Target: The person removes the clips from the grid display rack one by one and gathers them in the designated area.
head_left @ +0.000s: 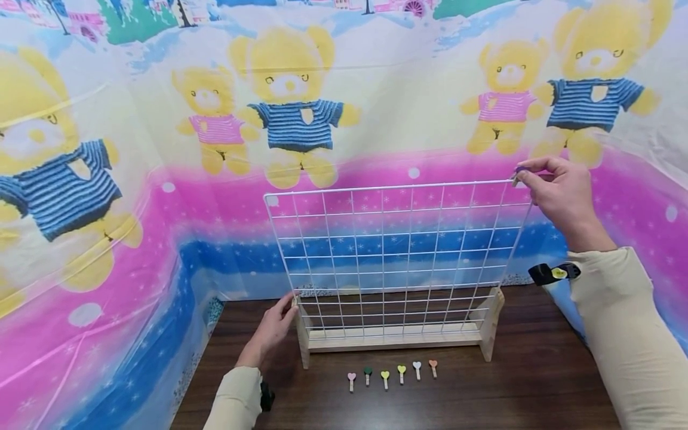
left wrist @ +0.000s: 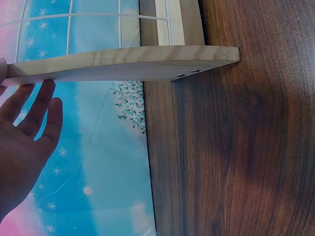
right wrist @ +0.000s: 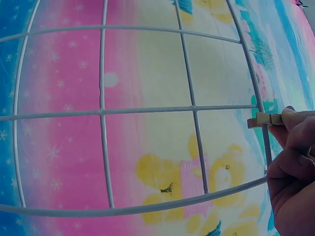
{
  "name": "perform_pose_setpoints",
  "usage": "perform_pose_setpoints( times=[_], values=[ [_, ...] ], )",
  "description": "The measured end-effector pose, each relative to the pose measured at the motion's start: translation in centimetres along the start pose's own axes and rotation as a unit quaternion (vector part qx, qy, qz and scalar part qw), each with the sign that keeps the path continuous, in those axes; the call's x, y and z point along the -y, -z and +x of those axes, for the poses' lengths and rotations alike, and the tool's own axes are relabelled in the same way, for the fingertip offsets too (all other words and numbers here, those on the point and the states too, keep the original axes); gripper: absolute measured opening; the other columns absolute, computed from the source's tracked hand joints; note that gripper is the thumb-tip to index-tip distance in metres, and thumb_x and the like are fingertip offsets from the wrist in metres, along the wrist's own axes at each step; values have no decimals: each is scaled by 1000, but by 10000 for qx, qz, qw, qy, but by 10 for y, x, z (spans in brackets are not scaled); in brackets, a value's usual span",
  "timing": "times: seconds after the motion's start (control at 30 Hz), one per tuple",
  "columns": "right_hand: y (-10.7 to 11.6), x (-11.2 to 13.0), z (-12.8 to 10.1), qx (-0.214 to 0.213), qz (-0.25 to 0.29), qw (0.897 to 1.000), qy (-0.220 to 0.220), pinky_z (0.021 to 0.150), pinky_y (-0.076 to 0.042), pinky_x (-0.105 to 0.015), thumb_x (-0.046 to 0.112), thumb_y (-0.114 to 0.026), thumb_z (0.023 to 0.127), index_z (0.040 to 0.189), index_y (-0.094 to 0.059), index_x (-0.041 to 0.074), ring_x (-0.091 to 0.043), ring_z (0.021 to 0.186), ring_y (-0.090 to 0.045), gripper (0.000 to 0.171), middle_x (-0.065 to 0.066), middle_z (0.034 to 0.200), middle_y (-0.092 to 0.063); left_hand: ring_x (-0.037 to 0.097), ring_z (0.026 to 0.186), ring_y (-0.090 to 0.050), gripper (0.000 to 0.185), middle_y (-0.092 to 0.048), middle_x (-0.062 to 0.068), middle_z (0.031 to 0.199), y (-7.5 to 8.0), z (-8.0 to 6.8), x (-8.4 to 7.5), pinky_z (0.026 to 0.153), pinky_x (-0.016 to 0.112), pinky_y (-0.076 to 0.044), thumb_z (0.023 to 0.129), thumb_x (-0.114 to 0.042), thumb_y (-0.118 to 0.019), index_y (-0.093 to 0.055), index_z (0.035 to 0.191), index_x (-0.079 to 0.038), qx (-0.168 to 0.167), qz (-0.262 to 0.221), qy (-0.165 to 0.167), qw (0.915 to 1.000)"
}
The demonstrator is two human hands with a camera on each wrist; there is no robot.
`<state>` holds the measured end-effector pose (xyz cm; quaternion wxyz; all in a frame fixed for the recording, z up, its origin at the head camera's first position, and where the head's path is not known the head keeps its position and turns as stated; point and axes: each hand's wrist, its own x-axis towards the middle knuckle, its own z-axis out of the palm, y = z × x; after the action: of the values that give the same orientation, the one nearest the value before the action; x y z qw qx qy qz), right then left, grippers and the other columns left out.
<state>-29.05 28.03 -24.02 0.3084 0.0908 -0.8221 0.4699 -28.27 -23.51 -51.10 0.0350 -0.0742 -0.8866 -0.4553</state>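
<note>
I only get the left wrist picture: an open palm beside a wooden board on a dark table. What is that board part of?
Observer: It is the side foot of a wooden stand that holds a white wire grid upright.
Operator: What is the other hand doing?
Observer: The right hand pinches a small clip at the grid's top right corner.
Operator: Any more clips?
Observer: Six heart-topped clips lie in a row on the table before the stand.

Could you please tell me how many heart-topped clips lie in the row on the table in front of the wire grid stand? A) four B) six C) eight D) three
B: six heart clips lie side by side on the table before the wire grid's wooden base, from a pink one on the left to an orange one on the right.
</note>
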Motion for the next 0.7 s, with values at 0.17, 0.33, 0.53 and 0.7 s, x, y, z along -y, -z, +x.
perform_pose_setpoints(
  times=[0.17, 0.33, 0.53, 0.7],
  values=[
    [3, 2, 1, 97, 635, 9977, -231, 50, -43, -14, 21, -65, 90, 106, -71, 6, -9, 57, -48, 22, 8, 87, -65, 32, 121, -48, 43, -50, 19, 135, 0, 1, -1, 94, 50, -42, 101, -18, -47, -42, 144, -17, 12, 25, 22, 10000],
    [7, 12, 4, 139, 969, 9949, -260, 46, -37, -15, 19, -64, 91, 107, -70, 7, -10, 58, -47, 21, 3, 95, -66, 32, 121, -48, 43, -49, 19, 135, -1, 1, -2, 93, 50, -42, 101, -18, -46, -41, 144, -16, 18, 4, 34, 10000],
    [6, 16, 0, 170, 566, 9981, 177, 47, -41, -15, 17, -65, 91, 106, -69, 1, -9, 52, -48, 22, 9, 90, -65, 32, 121, -48, 42, -50, 19, 134, -1, 0, 0, 94, 50, -42, 101, -18, -46, -42, 143, -17, 0, -32, -32, 10000],
    [2, 14, -15, 310, 131, 9983, 481, 43, -40, -18, 15, -66, 90, 107, -69, 3, -8, 47, -48, 21, 15, 77, -65, 32, 121, -49, 42, -50, 19, 134, 0, 1, 0, 94, 50, -43, 101, -18, -46, -42, 143, -18, 5, -6, -37, 10000]
  ],
)
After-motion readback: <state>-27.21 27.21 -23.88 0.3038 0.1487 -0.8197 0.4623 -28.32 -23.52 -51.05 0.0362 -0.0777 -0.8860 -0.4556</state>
